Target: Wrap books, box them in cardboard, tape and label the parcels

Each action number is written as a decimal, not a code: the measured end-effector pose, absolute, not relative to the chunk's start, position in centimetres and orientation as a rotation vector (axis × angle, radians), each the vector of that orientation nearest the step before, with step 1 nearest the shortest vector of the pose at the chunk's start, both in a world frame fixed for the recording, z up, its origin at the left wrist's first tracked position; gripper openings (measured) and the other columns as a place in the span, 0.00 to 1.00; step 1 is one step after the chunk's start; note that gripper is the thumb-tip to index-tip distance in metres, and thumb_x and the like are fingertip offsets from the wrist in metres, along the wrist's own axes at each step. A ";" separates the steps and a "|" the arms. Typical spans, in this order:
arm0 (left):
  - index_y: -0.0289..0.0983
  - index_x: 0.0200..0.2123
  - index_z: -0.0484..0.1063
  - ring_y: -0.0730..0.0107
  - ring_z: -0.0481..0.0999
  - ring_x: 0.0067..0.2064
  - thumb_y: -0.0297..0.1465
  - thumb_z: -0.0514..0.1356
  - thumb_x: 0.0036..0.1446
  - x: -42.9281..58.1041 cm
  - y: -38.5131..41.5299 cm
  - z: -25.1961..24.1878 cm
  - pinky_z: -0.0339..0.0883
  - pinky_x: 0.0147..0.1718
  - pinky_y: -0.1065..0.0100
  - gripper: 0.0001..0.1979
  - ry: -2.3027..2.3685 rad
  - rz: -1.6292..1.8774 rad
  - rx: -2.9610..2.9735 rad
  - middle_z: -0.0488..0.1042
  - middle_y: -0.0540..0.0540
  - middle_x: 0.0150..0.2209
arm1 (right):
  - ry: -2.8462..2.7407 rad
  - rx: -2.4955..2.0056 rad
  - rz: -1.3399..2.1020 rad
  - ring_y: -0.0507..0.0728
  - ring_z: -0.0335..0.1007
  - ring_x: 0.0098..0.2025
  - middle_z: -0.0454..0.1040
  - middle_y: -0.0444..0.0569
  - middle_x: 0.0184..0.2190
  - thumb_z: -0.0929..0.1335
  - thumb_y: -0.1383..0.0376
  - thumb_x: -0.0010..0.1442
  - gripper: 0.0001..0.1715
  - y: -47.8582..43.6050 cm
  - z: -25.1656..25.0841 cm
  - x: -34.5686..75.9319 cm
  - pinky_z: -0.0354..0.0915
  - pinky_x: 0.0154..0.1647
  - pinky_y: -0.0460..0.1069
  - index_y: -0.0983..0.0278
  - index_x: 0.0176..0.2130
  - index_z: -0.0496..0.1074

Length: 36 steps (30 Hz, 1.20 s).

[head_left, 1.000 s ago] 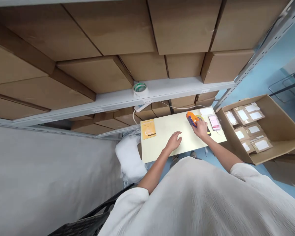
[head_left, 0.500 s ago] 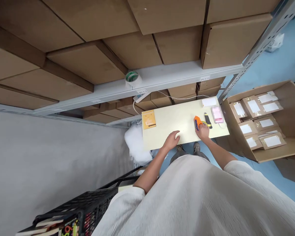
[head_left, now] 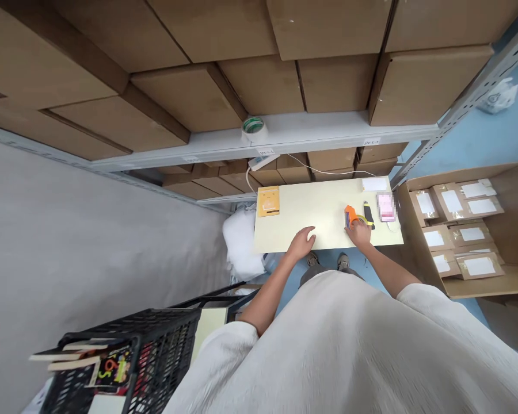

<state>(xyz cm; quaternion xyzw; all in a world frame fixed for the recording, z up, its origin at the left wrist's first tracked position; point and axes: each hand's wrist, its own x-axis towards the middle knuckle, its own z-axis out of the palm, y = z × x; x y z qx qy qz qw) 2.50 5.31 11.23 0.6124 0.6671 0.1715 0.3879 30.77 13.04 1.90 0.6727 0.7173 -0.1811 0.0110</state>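
Note:
My right hand (head_left: 360,234) is closed round an orange tape dispenser (head_left: 350,214) at the right part of a pale yellow table (head_left: 313,201). Part of the dispenser is hidden under the fingers. Just right of it lies a black and yellow utility knife (head_left: 368,213). Over the table's front edge hovers my left hand (head_left: 301,244), empty, with thumb and fingers apart. A yellow-orange booklet or packet (head_left: 268,201) lies at the table's left end. Toward the right end are a white stack of paper (head_left: 374,184) and a pink, blurred-out flat item (head_left: 386,207).
Above the table, a metal shelf (head_left: 315,129) holds cardboard boxes and a tape roll (head_left: 254,130). At right, a large open carton (head_left: 483,287) contains several labelled parcels. A black crate (head_left: 168,345) with books stands at lower left, and white wrapping material (head_left: 242,241) lies beside the table.
The view has shifted, bringing more of the black crate into sight. The dispenser has turned slightly under my right hand. My left hand stays open near the front edge.

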 end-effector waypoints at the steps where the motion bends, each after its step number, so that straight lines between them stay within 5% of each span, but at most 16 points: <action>1: 0.39 0.65 0.75 0.55 0.73 0.70 0.33 0.57 0.72 2.4 5.3 11.2 0.65 0.72 0.54 0.22 1.711 0.457 1.547 0.76 0.40 0.68 | 2.264 2.098 -0.542 0.69 0.74 0.52 0.82 0.61 0.47 0.68 0.53 0.71 0.17 13.2 2.2 30.9 0.60 0.53 0.59 0.64 0.46 0.77; 24: 0.40 0.63 0.76 0.56 0.78 0.64 0.32 0.58 0.70 -6.5 -4.7 10.3 0.72 0.66 0.55 0.20 2.086 0.916 1.135 0.77 0.40 0.65 | 2.887 1.373 -0.523 0.65 0.74 0.51 0.82 0.58 0.47 0.62 0.59 0.76 0.19 14.3 9.1 16.2 0.57 0.55 0.57 0.63 0.50 0.78; 36: 0.41 0.64 0.75 0.55 0.73 0.70 0.29 0.59 0.67 -19.2 -15.5 9.0 0.63 0.73 0.52 0.23 2.182 0.976 1.006 0.76 0.39 0.65 | 2.931 1.001 -0.602 0.66 0.73 0.53 0.82 0.58 0.49 0.62 0.58 0.76 0.19 4.8 9.3 -2.5 0.58 0.56 0.57 0.63 0.51 0.79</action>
